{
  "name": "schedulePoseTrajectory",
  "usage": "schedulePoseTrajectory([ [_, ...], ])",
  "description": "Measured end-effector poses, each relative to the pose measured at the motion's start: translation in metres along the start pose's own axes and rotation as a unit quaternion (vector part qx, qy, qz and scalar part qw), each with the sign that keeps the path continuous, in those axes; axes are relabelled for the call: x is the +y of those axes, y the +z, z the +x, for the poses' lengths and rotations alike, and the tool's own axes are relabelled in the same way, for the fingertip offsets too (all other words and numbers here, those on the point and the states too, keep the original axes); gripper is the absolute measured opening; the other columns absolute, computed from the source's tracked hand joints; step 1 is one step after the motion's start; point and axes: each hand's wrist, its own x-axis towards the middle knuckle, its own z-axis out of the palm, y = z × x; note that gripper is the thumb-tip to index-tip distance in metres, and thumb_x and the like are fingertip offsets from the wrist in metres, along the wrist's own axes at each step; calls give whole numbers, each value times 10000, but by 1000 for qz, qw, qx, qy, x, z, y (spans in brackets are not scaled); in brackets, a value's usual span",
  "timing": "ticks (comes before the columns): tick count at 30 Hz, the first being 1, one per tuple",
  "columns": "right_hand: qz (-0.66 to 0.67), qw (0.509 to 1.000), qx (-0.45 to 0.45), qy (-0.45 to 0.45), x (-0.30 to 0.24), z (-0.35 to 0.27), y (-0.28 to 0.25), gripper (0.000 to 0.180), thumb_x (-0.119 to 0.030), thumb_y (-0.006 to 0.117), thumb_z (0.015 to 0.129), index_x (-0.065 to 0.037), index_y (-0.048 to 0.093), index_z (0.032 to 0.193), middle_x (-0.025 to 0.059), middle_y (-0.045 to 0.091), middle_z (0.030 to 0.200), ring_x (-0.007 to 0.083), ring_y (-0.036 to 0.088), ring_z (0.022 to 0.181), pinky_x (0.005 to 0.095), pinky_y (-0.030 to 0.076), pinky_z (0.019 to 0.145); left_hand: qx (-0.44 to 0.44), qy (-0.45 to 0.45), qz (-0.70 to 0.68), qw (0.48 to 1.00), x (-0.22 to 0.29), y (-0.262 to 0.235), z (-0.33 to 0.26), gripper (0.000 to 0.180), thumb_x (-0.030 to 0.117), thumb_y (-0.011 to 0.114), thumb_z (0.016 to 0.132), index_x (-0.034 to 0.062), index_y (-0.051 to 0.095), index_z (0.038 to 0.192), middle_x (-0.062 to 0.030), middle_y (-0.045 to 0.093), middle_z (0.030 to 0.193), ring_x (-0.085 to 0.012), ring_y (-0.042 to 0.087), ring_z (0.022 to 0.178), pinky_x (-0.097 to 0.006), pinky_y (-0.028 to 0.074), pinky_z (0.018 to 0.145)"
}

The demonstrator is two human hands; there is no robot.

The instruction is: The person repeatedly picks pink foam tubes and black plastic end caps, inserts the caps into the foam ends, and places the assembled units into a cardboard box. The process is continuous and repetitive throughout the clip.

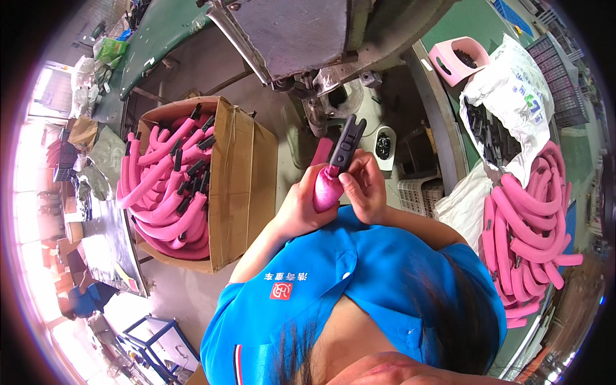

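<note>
Head view: the left hand (298, 208) is wrapped around a pink foam tube (326, 187), clenched on its lower part so that the tube's rounded upper end stands clear above the fingers. The right hand (364, 186) closes in from the other side, thumb and fingers pinched at the tube's top end, just where a black plastic clip (347, 142) sticks out of it. The clip rises upward and slightly to the right from the tube's mouth, its forked tip well above both hands. So the tube sits between the two hands, held at chest height in front of a blue shirt (346, 289), and the clip lies above the grip of both.

To the person's left stands an open cardboard box (240, 186) filled with curved pink tubes (170, 192) that already carry black ends. To the right a heap of bare pink tubes (529, 231) lies on a green table (465, 25), beside a white bag (513, 96) with black parts spilling from it. A pink tray (459, 61) holding small black pieces stands further back on the table. A grey machine (301, 38) fills the upper middle, directly beyond the hands.
</note>
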Motion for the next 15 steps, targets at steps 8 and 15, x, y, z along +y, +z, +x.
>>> schedulePoseTrajectory([
  [8,-155,985,65,-29,23,66,-48,85,-102,488,956,-23,520,959,76,612,909,136,577,890,283,438,779,62,-12,-3,998,-4,6,3,578,81,694,721,36,439,1237,-147,624,919,-215,625,816,-331,492,746],
  [15,-726,666,-165,-38,175,206,-113,181,-79,505,814,-62,671,884,137,668,942,316,640,897,405,496,820,16,-64,6,998,-9,4,-32,586,88,694,704,53,452,1237,-134,624,938,-213,618,852,-330,479,788],
])
